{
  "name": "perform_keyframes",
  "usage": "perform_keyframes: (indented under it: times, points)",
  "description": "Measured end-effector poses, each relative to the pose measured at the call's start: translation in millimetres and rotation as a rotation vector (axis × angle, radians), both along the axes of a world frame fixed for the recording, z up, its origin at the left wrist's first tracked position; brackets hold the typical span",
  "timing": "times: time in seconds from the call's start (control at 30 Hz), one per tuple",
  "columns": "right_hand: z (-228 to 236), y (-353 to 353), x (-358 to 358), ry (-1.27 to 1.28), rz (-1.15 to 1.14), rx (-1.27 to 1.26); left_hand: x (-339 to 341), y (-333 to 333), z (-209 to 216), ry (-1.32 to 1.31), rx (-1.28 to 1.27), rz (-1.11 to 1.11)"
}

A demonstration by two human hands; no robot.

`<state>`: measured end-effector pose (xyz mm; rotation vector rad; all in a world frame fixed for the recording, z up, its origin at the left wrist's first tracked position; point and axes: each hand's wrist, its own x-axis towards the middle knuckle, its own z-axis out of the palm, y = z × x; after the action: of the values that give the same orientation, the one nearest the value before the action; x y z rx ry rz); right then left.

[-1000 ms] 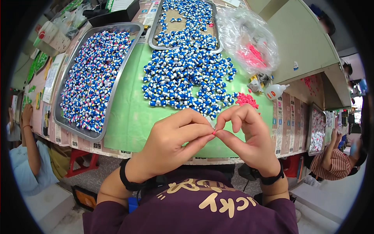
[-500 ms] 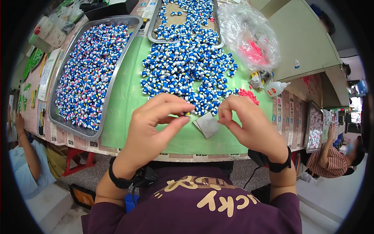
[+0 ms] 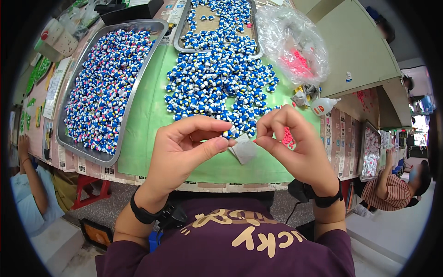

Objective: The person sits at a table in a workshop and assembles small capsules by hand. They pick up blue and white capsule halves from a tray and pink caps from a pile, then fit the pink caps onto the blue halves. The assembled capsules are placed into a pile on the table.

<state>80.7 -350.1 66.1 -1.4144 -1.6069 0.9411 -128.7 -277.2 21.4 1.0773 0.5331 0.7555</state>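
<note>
My left hand (image 3: 184,147) pinches a small blue, white and yellow figurine (image 3: 227,134) between thumb and fingertips. Opposite it, my right hand (image 3: 297,145) has thumb and index finger pressed together; a tiny reddish speck shows at the tips, too small to name. Below the fingertips of both hands, a few white paper squares (image 3: 244,152) lie on the green mat (image 3: 221,173). Just beyond is a heap of the same blue and white figurines (image 3: 217,87). Small pink pieces (image 3: 288,138) are partly hidden behind my right hand.
A metal tray (image 3: 113,159) of figurines with pink bits stands at left, another tray (image 3: 217,51) at the back. To the right are a clear plastic bag (image 3: 295,37) with pink pieces, a white squeeze bottle (image 3: 323,106) and a cabinet (image 3: 355,46). People sit at both sides.
My hands have come closer together over the paper squares. The left hand has turned the figurine toward the right hand, whose thumb and index finger now meet beside it.
</note>
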Motion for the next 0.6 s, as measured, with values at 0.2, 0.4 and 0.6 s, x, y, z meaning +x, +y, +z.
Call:
perform_keyframes:
  times: [0.2,0.4,0.6]
  points:
    - [3,-2,-22,0.129,-0.097,0.2,13,-8,4,-0.117,-0.058,0.005]
    - [-4,-4,-30,-0.077,-0.189,0.332,18,-15,3,-0.056,0.201,0.136]
    - [-13,-3,-31,-0.073,-0.155,0.267,15,-12,-2,0.104,0.629,0.244]
